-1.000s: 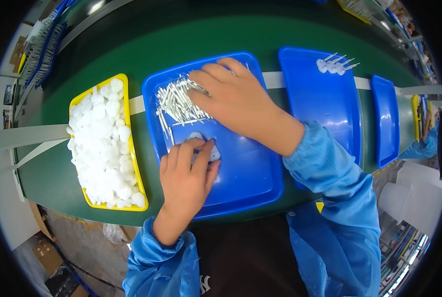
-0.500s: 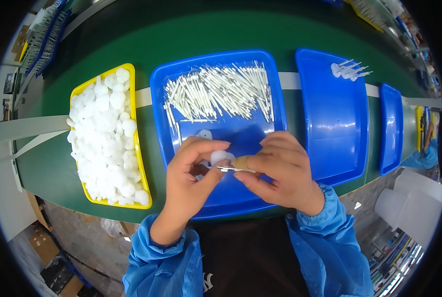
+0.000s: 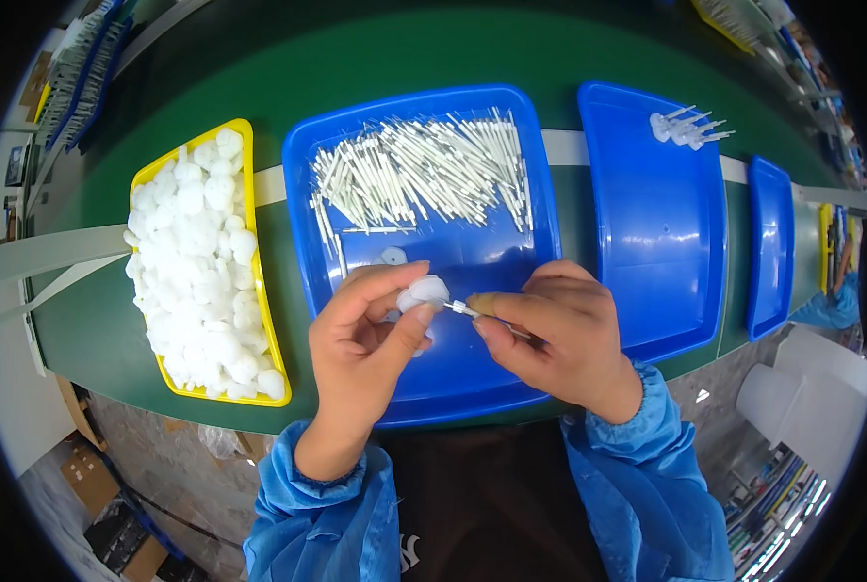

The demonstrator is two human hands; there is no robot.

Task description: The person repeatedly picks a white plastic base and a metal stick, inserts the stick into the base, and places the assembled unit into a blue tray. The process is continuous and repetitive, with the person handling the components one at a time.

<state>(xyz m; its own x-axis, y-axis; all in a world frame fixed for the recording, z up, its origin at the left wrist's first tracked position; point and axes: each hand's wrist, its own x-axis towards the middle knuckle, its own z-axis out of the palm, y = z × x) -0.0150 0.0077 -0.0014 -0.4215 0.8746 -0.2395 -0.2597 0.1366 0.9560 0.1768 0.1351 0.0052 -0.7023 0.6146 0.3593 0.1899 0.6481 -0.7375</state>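
Over the middle blue tray (image 3: 462, 383), my left hand (image 3: 356, 335) pinches a white rounded plastic disc (image 3: 424, 291) between thumb and fingertips. My right hand (image 3: 569, 335) grips a thin white rod (image 3: 460, 307), its tip pointing left at the disc's lower right edge. Whether the tip has entered the disc I cannot tell. A heap of similar white rods (image 3: 424, 175) fills the back of this tray. A loose white disc (image 3: 393, 256) lies just beyond my left fingers, and others are partly hidden beneath that hand.
A yellow tray (image 3: 278, 364) heaped with white discs (image 3: 200, 272) stands at left. The right blue tray (image 3: 656, 252) holds several discs with rods attached (image 3: 687, 128) at its back. Beyond it are a narrow blue tray (image 3: 771, 242) and a white plastic chair (image 3: 807, 388). Everything rests on a green table (image 3: 356, 58).
The rod, earlier lying across under the disc by my left thumb, now points at the disc's edge. The disc has turned and shows more of its face between my left fingertips.
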